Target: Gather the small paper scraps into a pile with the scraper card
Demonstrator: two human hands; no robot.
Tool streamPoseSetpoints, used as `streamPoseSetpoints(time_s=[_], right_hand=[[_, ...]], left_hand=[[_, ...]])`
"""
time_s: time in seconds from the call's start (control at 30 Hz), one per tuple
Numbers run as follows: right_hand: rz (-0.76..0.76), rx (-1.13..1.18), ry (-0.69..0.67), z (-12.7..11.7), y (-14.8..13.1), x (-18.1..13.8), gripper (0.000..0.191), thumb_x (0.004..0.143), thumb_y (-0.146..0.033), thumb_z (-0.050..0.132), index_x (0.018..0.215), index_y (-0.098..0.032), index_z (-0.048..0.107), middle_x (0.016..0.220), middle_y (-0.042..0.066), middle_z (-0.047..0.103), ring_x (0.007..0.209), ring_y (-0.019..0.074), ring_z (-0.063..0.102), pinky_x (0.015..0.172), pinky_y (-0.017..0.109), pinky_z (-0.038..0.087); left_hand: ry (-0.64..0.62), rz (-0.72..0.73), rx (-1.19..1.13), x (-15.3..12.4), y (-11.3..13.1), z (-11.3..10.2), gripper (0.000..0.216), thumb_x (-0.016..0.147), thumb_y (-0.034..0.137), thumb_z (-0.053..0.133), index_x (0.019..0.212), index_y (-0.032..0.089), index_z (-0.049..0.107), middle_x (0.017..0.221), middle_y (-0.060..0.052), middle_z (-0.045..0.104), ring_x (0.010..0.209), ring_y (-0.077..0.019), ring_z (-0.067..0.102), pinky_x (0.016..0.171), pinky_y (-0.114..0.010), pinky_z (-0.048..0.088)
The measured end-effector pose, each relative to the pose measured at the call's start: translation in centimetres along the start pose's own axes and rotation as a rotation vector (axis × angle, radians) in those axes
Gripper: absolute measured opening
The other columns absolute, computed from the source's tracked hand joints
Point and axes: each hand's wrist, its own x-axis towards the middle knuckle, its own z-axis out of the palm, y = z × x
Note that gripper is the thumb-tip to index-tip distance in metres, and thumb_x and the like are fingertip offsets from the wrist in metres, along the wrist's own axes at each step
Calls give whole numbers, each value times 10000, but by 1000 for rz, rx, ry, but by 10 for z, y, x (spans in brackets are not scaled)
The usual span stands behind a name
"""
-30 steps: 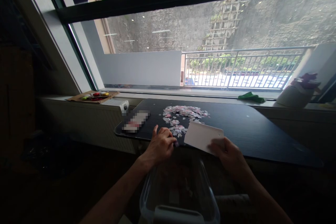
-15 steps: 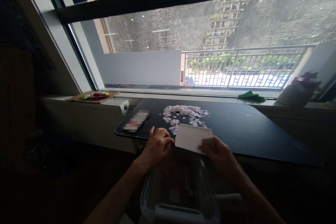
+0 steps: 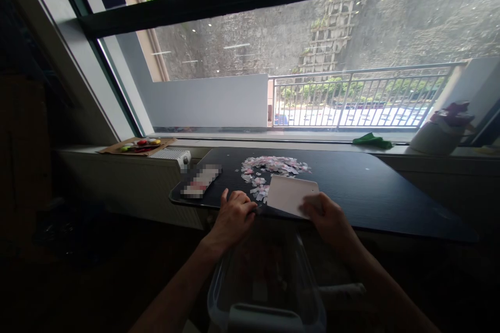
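In my right hand (image 3: 326, 214) is a flat white card-like scraper (image 3: 291, 195) with rounded corners and a small hole. It is pinched at its right end and tilted over the table's near edge. Its far left side lies against a pile of torn white and pink paper scraps (image 3: 275, 165) on the dark table (image 3: 351, 182). My left hand (image 3: 235, 213) rests by the near edge, palm down, fingers apart and bent, thumb toward the scraps; its fingertips are partly hidden. Below both hands is a clear plastic box (image 3: 312, 276), its inside dark with faint reddish and white bits.
A blurred-out flat object (image 3: 201, 181) lies on the table's left end. Behind it are a radiator (image 3: 170, 154) and a board with colourful items (image 3: 140, 144). On the sill are a green cloth (image 3: 372, 140) and a pale sack-like bundle (image 3: 439, 130). A large window closes the far side.
The white scraper and my right hand have moved slightly forward and right, away from my left thumb. My left hand stays nearly where it was. The view has shifted a little.
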Motion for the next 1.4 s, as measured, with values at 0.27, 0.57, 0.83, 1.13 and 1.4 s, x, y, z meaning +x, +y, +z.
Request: streamPoseSetpoints(time_s=[0.27, 0.57, 0.83, 1.13, 1.4], right_hand=[[-8, -26, -93, -1, -12, -9, 208, 757, -407, 603, 787, -204, 634, 750, 28, 705, 676, 197, 642, 616, 312, 508], [202, -232, 109, -71, 15, 64, 349, 743, -346, 602, 1022, -140, 645, 835, 103, 736, 671, 223, 689, 560, 305, 536], [205, -439, 211, -99, 38, 54, 201, 704, -326, 628, 843, -199, 697, 823, 103, 764, 798, 288, 710, 666, 349, 521], [56, -468, 218, -74, 45, 56, 341, 774, -377, 537, 1002, -196, 714, 1006, 103, 755, 883, 268, 700, 780, 373, 523], [-35, -511, 201, -50, 57, 47, 272, 789, -349, 487, 883, -214, 704, 964, 93, 736, 825, 250, 682, 754, 375, 525]], left_hand=[[-68, 31, -32, -4, 3, -12, 203, 835, 136, 588, 882, 259, 742, 930, -19, 651, 1081, -229, 555, 1138, -644, 194], [-70, 115, 16, 9, 4, -7, 122, 789, 176, 667, 897, 213, 711, 949, -37, 670, 1068, -243, 561, 1138, -663, 155], [-49, 109, 4, 6, 13, -11, 173, 850, 131, 591, 793, 212, 733, 785, -15, 690, 919, -198, 604, 1126, -609, 233], [-50, 65, -64, 22, 9, -11, 236, 922, 244, 518, 1054, 241, 714, 978, -43, 715, 994, -221, 603, 1069, -556, 310], [56, 25, -108, 23, -5, 22, 192, 881, 257, 575, 1005, 219, 716, 959, -51, 645, 982, -214, 589, 946, -415, 441]])
